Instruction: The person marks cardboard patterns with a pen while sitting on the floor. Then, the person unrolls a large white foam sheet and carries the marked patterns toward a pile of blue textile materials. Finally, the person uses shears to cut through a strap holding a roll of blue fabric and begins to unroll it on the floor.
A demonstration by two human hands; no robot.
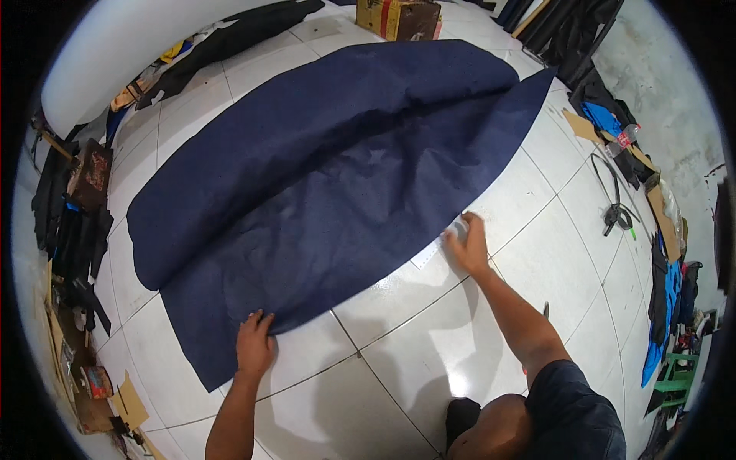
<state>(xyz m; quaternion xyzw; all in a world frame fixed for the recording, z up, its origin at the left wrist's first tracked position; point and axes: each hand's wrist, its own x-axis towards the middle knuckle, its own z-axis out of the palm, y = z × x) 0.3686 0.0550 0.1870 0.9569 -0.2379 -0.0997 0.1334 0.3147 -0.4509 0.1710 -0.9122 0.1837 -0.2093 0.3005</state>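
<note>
A large dark navy sheet of fabric (368,184) lies across the tiled floor, with a long raised fold along its length and wrinkles in its near half. My left hand (255,343) rests on its near edge toward the left, fingers apart and touching the cloth. Farther right, my right hand (471,244) is at the same edge, thumb and fingers curled toward each other. Close to these fingers a thin whitish strip (428,254) lies partly beside the fabric's edge; its kind is unclear. Whatever the right fingers hold is too small to make out.
At the back stands a yellow and brown box (399,19). Dark cloth pieces and cardboard (132,400) line the left side. To the right are a black strap (613,211), blue cloth (602,119) and a green plastic stool (676,379). My knee (491,429) is at the lower edge.
</note>
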